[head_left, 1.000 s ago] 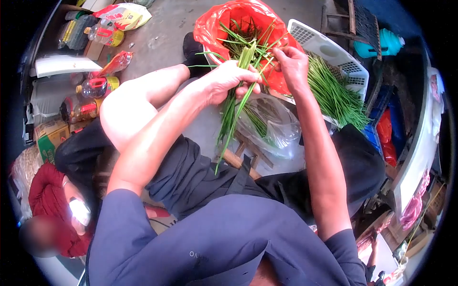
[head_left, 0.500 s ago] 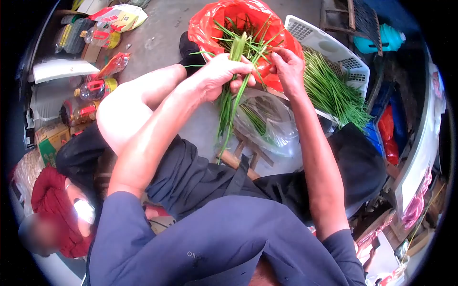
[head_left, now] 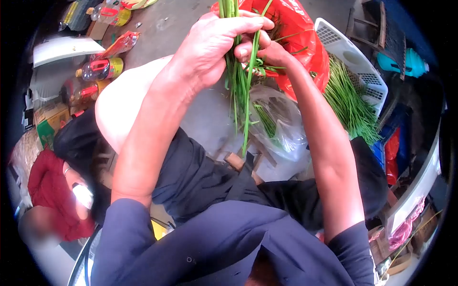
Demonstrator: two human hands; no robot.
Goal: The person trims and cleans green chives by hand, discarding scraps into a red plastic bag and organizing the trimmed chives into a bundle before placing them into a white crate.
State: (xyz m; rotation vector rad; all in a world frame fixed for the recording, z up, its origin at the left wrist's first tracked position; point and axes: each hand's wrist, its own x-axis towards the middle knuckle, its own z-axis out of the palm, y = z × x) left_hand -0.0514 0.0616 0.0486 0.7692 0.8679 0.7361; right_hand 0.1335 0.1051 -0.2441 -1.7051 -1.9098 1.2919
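Long green stalks (head_left: 242, 90) stand bunched in my left hand (head_left: 210, 45), their leafy ends hanging down. Close on its right is my right hand (head_left: 272, 51), partly behind the left fingers; its fingertips are hidden, with loose green leaves beside them. Behind both hands a red plastic bag (head_left: 305, 45) gapes open with green pieces inside. Below it lies a clear plastic bag (head_left: 288, 126) holding some stalks. A large pile of green stalks (head_left: 350, 102) rests in a white plastic basket (head_left: 377, 83) on the right.
Bottles (head_left: 100, 69) and a green and yellow box (head_left: 50, 121) are on the left. A person in a red sleeve (head_left: 55, 195) holds a phone at the lower left. A teal container (head_left: 412, 64) lies at the upper right. Wooden bars (head_left: 236, 161) show between my legs.
Both hands have moved up and closer to the camera with the stalks, and the right hand has come in behind the left fingers. The view has shifted, so the bag and basket appear farther right.
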